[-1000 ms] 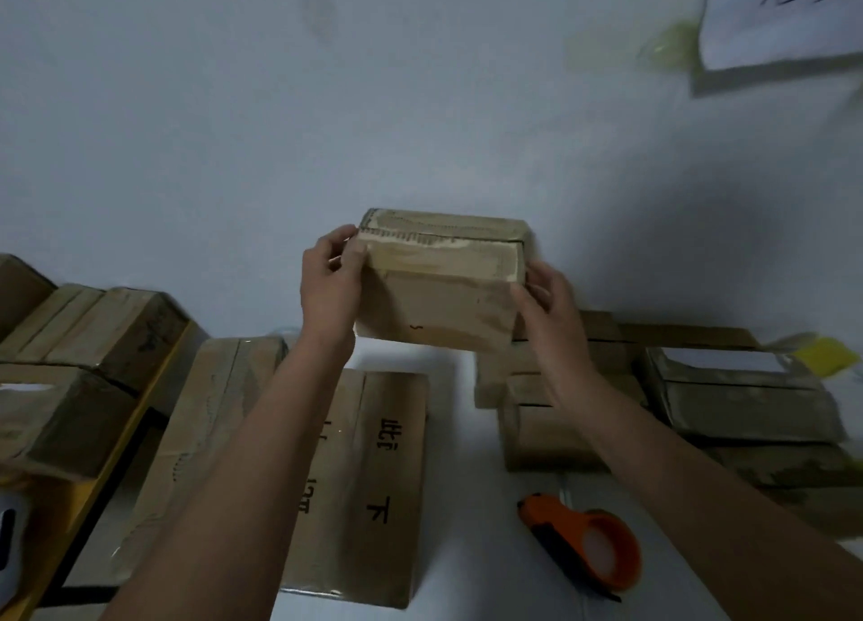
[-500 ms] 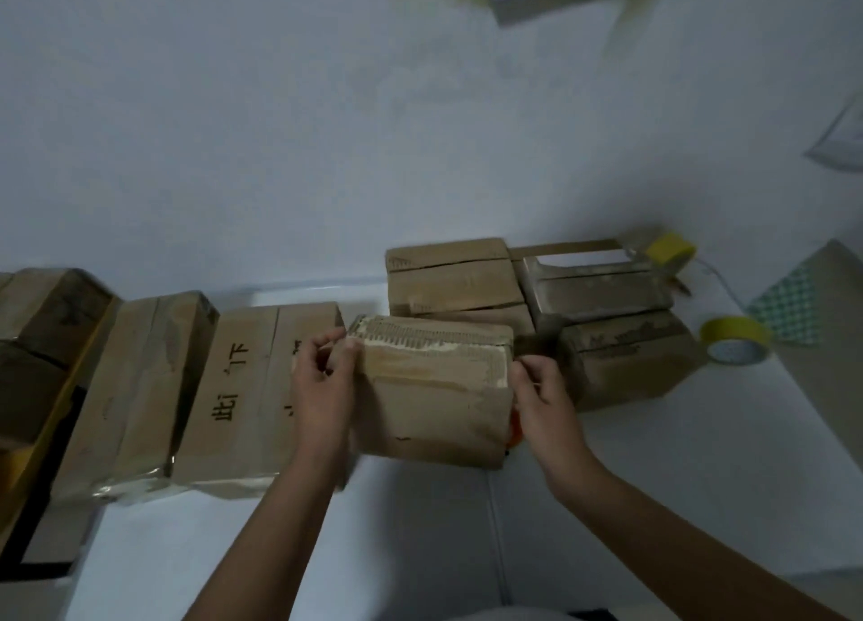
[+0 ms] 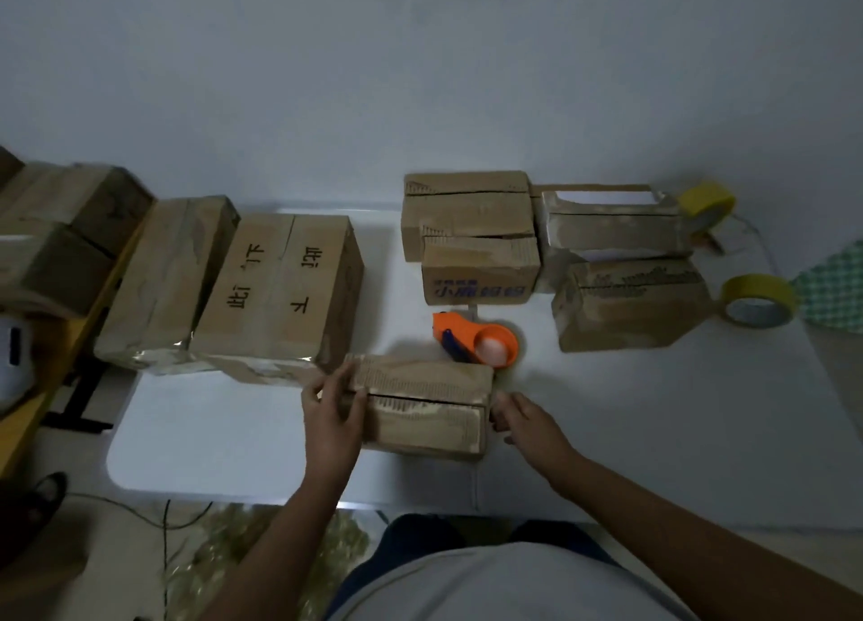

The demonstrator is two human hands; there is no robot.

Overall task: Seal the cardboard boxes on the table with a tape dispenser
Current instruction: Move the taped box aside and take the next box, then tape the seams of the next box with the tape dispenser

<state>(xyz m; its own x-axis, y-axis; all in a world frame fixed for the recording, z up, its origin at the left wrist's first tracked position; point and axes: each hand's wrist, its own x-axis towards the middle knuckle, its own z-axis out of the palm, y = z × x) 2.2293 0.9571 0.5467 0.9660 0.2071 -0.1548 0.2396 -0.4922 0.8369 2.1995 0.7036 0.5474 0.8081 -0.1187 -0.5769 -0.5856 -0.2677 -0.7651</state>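
Small brown cardboard box sits on the white desk at the near edge, centre seam between its top flaps untaped. Left hand holds the box's left end, fingers curled over the top edge. Right hand is at the right end; fingers loosely bent, contact with the box unclear. Orange tape dispenser lies on the desk just behind the box, untouched. Larger taped box with black characters stands to the left; more brown boxes behind. Step in hand, judged: positioning the box for sealing. Next move calls for the right hand to take up the dispenser while the left steadies the flaps closed.
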